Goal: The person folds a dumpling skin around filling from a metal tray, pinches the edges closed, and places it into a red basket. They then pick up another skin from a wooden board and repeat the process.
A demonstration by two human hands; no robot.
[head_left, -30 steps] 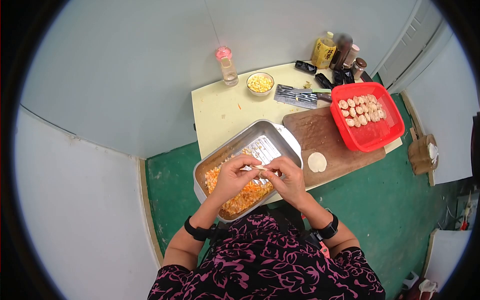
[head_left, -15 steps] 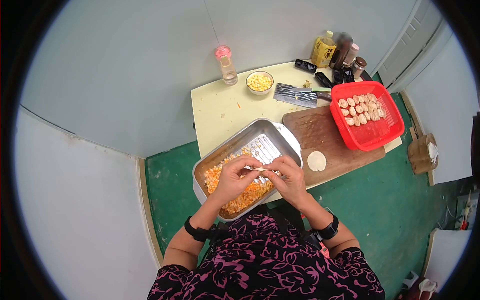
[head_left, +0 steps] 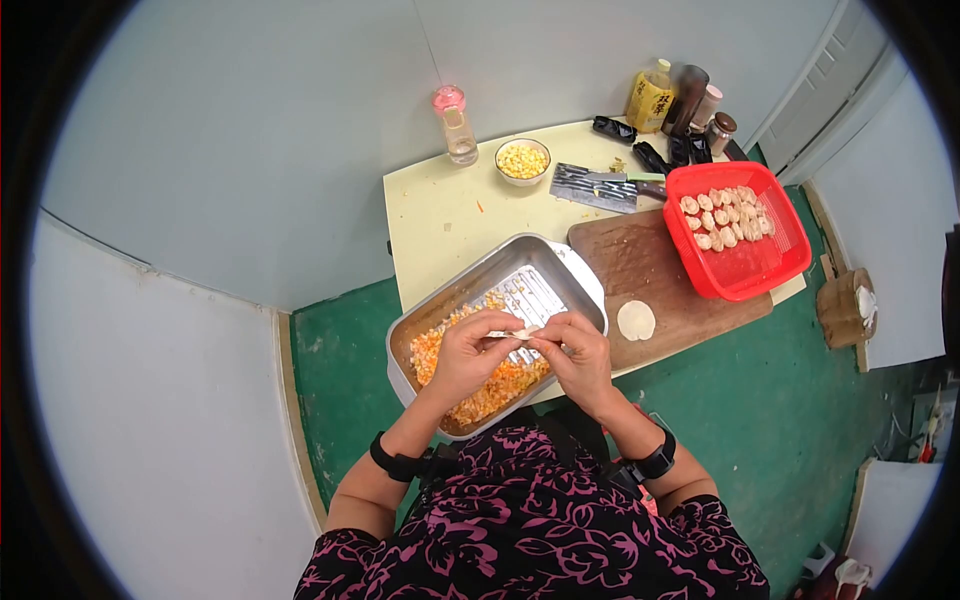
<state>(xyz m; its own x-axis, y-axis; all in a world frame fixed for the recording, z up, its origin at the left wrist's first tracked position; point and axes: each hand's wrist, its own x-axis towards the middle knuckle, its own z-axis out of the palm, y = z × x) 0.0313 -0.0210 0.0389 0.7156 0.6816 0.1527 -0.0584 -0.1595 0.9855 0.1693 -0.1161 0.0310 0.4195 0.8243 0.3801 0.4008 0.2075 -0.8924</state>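
Between my two hands is a small pale dumpling (head_left: 524,334), pinched at its edges and partly hidden by the fingers. My left hand (head_left: 472,352) is closed on its left side, and my right hand (head_left: 577,358) grips its right side. Both hands are above a metal tray (head_left: 408,318) holding chopped orange and white filling (head_left: 490,392). One round dough wrapper (head_left: 636,320) lies flat on the wooden cutting board (head_left: 620,262), to the right of my right hand.
A red plastic basket (head_left: 745,283) with several shaped dumplings (head_left: 727,217) overlaps the board's right end. Farther back are a cleaver (head_left: 590,190), a green-handled knife (head_left: 640,177), a bowl of corn (head_left: 522,161), a pink-topped bottle (head_left: 457,130) and a yellow bottle (head_left: 650,97).
My fingers have shifted slightly along the dumpling's edge, and more of its pale dough shows between them. The whole view has moved a little; the surrounding things stay in place.
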